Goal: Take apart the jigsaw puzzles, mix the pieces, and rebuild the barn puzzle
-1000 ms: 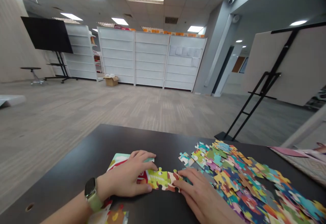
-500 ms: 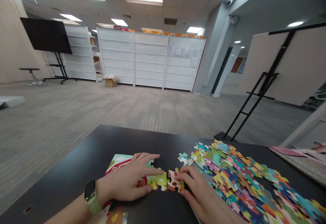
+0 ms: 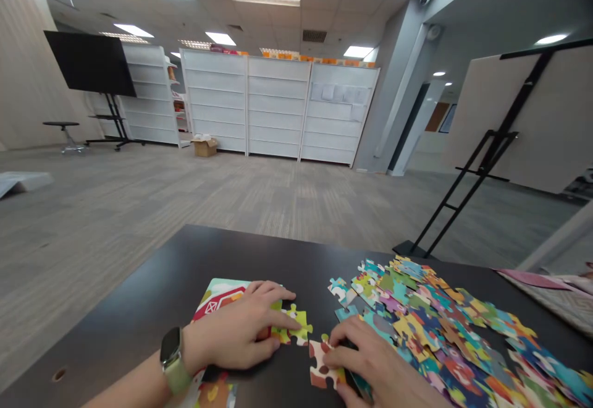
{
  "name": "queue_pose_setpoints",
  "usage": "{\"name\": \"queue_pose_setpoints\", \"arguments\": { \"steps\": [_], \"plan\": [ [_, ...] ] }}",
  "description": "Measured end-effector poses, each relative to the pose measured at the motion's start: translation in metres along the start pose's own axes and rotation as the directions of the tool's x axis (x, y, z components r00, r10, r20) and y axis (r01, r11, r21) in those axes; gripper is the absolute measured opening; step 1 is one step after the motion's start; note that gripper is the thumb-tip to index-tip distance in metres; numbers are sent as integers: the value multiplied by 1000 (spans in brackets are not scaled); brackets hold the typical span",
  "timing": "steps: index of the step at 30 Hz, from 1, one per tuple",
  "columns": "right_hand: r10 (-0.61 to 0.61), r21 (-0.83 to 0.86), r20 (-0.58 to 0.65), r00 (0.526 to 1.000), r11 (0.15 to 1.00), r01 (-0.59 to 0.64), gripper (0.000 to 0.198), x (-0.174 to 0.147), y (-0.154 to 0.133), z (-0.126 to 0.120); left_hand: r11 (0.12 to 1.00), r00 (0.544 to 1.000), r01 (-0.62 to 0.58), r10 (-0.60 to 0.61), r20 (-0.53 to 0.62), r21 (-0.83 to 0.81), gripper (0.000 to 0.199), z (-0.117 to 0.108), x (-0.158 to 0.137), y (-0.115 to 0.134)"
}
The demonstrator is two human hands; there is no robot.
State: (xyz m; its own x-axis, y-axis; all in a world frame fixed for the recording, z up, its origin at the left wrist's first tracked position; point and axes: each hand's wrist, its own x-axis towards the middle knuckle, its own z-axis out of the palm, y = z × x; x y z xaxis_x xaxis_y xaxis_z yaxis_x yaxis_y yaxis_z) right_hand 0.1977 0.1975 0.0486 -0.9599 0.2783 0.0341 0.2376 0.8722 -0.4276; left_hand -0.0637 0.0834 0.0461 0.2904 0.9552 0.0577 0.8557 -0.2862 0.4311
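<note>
My left hand (image 3: pixel 245 327), with a watch (image 3: pixel 171 352) on its wrist, lies spread over a partly joined puzzle (image 3: pixel 215 303) with a red barn on it. Its fingertips rest on or beside a yellow-green puzzle piece (image 3: pixel 302 326) at the right end of that puzzle. Between thumb and fingers, my right hand (image 3: pixel 365 358) grips a cream-and-brown puzzle piece (image 3: pixel 319 365) low over the table, just apart from the yellow-green piece. Below my left wrist lies a brown-and-orange picture section (image 3: pixel 215 392), partly hidden.
A heap of loose puzzle pieces (image 3: pixel 445 334) spreads over the right side of the black table (image 3: pixel 185 266). A patterned cloth or bag (image 3: pixel 551 300) lies at the far right. Beyond the table's back edge stand an easel board (image 3: pixel 491 148) and white shelves (image 3: pixel 278 108).
My right hand has drawn the cream-and-brown puzzle piece toward me, opening a gap from the yellow-green piece. My left hand stays over the joined puzzle. The view has shifted slightly.
</note>
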Motion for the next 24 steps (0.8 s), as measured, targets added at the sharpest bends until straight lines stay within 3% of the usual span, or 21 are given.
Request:
{"name": "queue_pose_setpoints", "arguments": {
  "steps": [24],
  "plan": [
    [-33,-5,49,998,999,33,34,1,2,-2,999,999,34,-34,11,19,58,0,0,1]
  ]
}}
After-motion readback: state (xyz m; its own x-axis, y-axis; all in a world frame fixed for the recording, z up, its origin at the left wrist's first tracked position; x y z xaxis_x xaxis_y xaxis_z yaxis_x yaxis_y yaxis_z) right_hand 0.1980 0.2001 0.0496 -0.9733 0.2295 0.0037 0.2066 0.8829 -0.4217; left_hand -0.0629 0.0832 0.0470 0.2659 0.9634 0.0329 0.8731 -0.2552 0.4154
